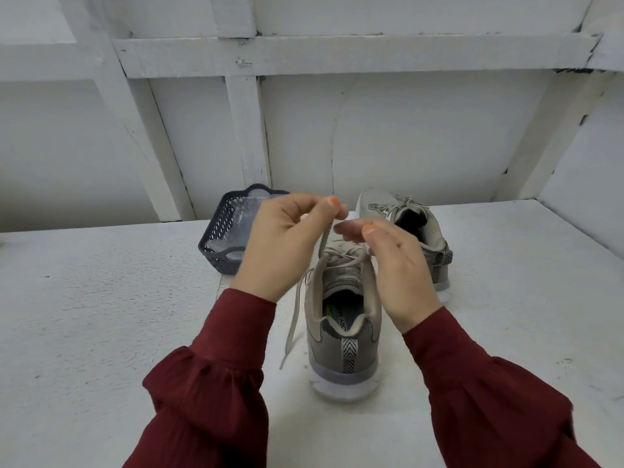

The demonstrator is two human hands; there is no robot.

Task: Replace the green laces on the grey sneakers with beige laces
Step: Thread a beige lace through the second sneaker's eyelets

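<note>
pinching suits this limp, light beige lace (293,320), as the left hand (287,241) shows; the right hand (396,268) i cannot tell.

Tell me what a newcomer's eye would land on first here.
Two hands meet mid-frame above the near grey sneaker: the left hand pinches a beige lace that trails down the shoe's left side, the right hand close beside it. Behind stand a second sneaker, laced and tied, and a dark basket at left.

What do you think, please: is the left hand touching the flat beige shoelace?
Touching: the head view shows the left hand pinching the flat beige shoelace.
</note>
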